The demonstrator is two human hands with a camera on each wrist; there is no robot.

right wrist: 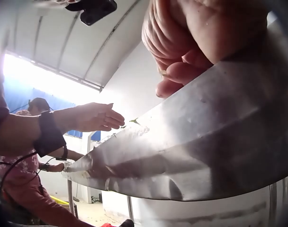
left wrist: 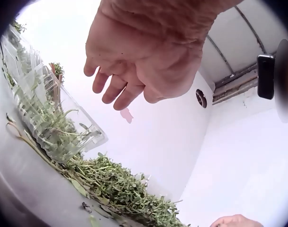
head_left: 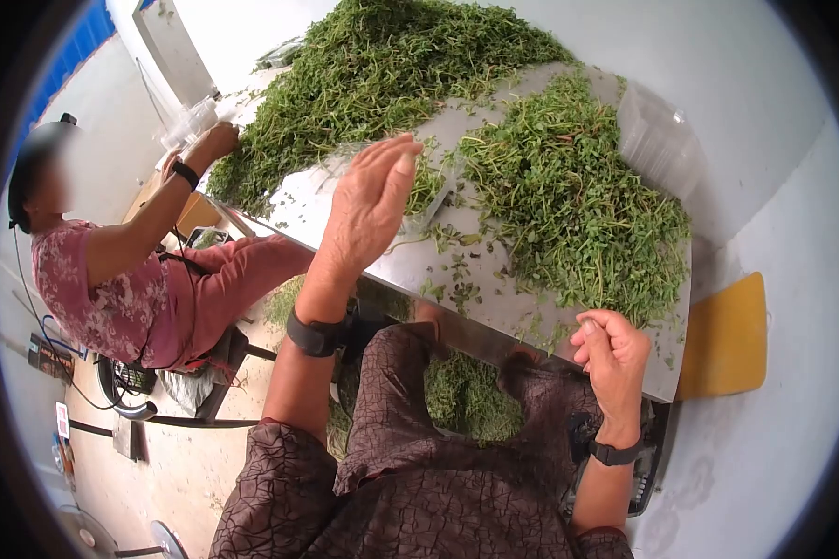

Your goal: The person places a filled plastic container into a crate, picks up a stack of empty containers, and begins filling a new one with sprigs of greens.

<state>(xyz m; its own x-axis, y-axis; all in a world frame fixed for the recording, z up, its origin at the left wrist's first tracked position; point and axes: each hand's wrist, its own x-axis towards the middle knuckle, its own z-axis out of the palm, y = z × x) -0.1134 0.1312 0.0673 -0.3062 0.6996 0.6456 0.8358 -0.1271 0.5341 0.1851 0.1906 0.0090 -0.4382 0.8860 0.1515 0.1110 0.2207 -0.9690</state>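
Note:
My left hand (head_left: 373, 200) is raised over the metal table (head_left: 405, 268), fingers straight and holding nothing. Just beyond it, partly hidden, stands a clear plastic box (head_left: 446, 197) with leafy green stems inside. The left wrist view shows the palm above that box (left wrist: 89, 125) and the loose stems beside it. At the table's front edge, my right hand (head_left: 617, 363) has its fingers curled in with the thumb against them. Nothing shows in its grasp in the right wrist view. A pile of cut greens (head_left: 578, 186) lies right beyond it.
A larger heap of greens (head_left: 382, 74) covers the back of the table. Stacked clear boxes (head_left: 660, 144) stand at the right. A yellow board (head_left: 727, 340) is beside the table. Another person (head_left: 112, 270) sits at the left, hands near the heap. More greens (head_left: 471, 396) lie below the table.

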